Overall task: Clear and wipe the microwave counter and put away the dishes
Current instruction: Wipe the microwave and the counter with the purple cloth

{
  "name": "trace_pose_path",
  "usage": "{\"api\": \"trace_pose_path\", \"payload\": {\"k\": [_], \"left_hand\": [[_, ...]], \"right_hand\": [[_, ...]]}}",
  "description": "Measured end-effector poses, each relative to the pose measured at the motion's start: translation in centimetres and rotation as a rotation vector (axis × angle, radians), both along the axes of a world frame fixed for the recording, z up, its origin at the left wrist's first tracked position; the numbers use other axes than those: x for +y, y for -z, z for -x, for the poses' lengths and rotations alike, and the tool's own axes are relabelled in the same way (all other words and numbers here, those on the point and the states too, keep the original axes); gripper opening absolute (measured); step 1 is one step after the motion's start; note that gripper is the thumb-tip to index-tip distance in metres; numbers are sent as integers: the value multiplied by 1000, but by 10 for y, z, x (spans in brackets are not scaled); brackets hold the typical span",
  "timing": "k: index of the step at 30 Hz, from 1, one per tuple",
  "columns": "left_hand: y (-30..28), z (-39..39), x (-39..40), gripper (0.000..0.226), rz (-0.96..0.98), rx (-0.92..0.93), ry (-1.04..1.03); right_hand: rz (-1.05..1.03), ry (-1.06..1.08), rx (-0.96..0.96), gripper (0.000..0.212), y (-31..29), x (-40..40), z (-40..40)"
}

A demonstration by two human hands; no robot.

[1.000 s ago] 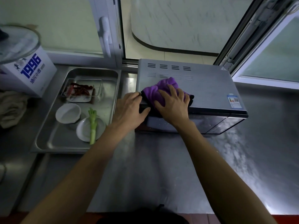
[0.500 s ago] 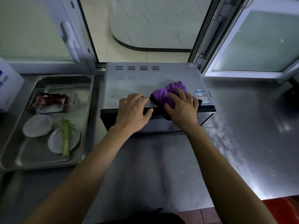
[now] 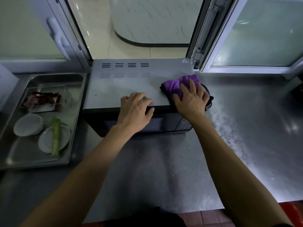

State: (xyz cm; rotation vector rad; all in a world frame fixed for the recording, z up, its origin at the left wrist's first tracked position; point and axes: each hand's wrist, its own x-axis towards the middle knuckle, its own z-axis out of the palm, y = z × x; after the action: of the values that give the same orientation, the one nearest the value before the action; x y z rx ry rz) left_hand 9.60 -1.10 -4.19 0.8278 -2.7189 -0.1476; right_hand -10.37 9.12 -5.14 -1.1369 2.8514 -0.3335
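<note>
Purple cloth (image 3: 182, 84) lies bunched on the right front corner of the microwave (image 3: 127, 89) top, right of frame centre, its dark edge hanging over the corner. Right hand (image 3: 191, 99) lies flat on the cloth, fingers (image 3: 192, 86) straight and spread, pressing it down; no curl round it. Left hand (image 3: 133, 110) rests on the front edge of the microwave top, just left of the cloth and apart from it, fingers loosely bent over the edge, thumb pointing right, holding nothing.

Microwave stands on the steel worktop (image 3: 246, 128), back against the open window frame (image 3: 196, 46) at upper centre. Vent slots show along its rear left.

Left of frame: a steel tray (image 3: 77, 115) beside the microwave. In it, a clear container of red dried chillies (image 3: 43, 99) at the back, a white bowl (image 3: 27, 124) in front, and a white dish (image 3: 49, 141) with a green stalk (image 3: 55, 136) laid across it.
</note>
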Motion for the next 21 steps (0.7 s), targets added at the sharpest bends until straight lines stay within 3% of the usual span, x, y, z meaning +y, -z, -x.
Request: {"api": "trace_pose_path", "payload": {"k": [9,21], "left_hand": [[3,-48,-22,31,6,33,-58],[9,-149,-74,27,2,161,-182]], "right_hand": [[-52,-116,-48,61,-3,-44,-29],[-46,-268,-46,55,-8,-132,-125]]}}
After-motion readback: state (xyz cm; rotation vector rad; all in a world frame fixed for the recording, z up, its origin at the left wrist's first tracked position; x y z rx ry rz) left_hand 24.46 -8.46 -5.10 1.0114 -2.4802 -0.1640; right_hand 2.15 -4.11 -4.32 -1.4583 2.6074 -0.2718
